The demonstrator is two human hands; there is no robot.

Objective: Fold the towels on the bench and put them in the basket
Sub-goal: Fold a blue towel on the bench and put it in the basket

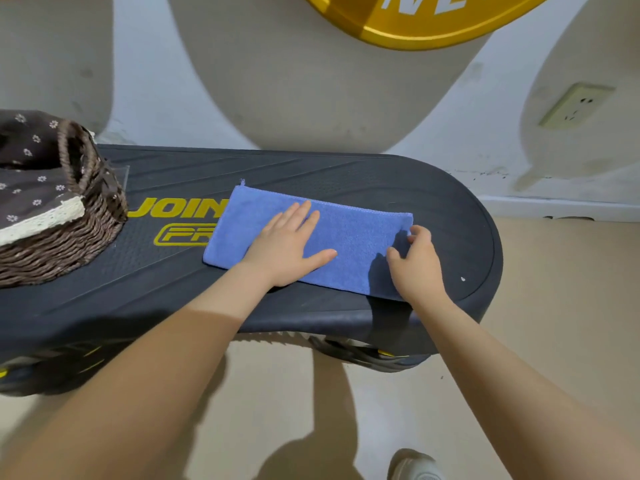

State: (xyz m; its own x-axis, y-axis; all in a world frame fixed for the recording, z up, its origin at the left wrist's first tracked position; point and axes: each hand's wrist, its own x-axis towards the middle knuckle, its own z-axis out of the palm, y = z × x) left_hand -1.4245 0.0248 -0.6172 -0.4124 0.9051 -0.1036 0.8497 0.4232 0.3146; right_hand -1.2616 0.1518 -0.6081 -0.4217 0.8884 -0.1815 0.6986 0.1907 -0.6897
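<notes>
Down at the bottom edge, a pale shoe (pixel 414 465) stands on the beige floor (pixel 277 410), closest of all. Above it stretches the big piece: a dark, oval surface (pixel 311 174) with ribbed texture and yellow lettering (pixel 180 207), sitting against a white wall (pixel 156 81). On the left end of that surface stands the woven brown basket (pixel 69 237), lined with dark flowered cloth and a white lace trim; what it holds inside cannot be seen.

Next in size, the blue towel (pixel 353 237) lies flat on the surface, right of the basket and well apart from it, folded into a long strip and covering part of the lettering.

Now the hands. Left hand (pixel 287 247) lies flat on the towel's left half, fingers straight and spread, pressing it down, so that grip is wide and holds nothing. Right hand (pixel 415 261) is at the towel's right end, fingers curled, thumb and fingertips pinching the short edge of the cloth.

Smallest, a wall socket (pixel 575 105) sits on the right side of the wall.
</notes>
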